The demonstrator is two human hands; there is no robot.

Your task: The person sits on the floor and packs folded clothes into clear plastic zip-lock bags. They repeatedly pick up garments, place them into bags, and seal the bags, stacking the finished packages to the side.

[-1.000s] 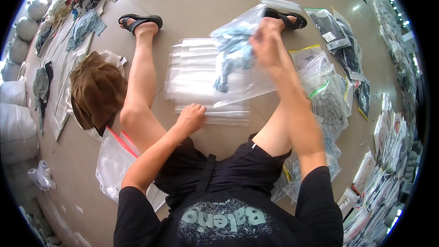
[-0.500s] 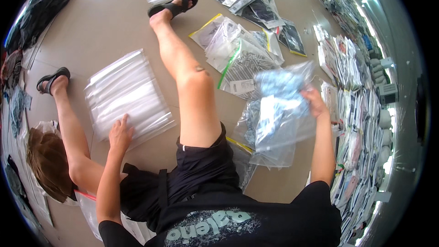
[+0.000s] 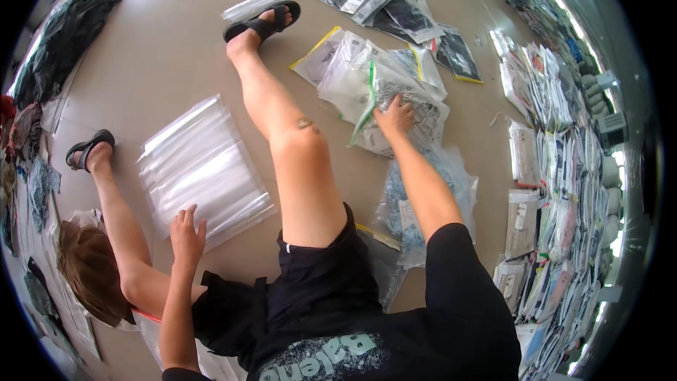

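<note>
The green-edged clear bag (image 3: 428,111) lies right of the legs (image 3: 307,176), under the right hand (image 3: 396,117), whose fingers' grip I cannot tell, while the left hand (image 3: 188,240), fingers apart, hangs by flat clear bags (image 3: 208,162) seemingly laid between the legs for easy reach.

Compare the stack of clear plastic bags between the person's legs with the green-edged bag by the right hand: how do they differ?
The stack of clear plastic bags lies flat with nothing visible inside; the green-edged bag holds a grey patterned garment.
The stack shows no coloured edge, whereas the other bag does.
The left hand is at the stack's near edge; the right hand is on the green-edged bag.
Both are see-through.
</note>
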